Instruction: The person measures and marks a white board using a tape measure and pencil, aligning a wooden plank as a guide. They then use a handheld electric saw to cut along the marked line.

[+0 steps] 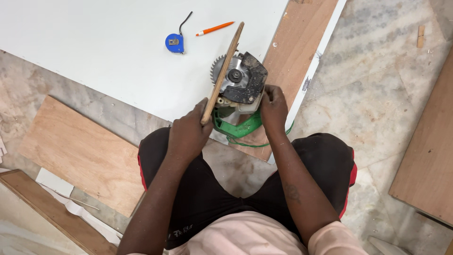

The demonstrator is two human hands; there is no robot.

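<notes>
Our left hand [188, 134] grips a wood strip [223, 71] against the circular saw [238, 85] (green-bodied), right hand [273, 108] clasping its guard, at the white board [108, 47] near edge; stone floor [377, 104] lies open rightward

tape measure [174, 43]: blue, upper centre, on white board [94, 47]
pen [214, 29]: orange, just right of tape measure
plywood sheet [80, 153]: left, flat on marble floor [377, 94]
plywood panel [432, 151]: right edge
wood scrap [421, 36]: upper right
</notes>
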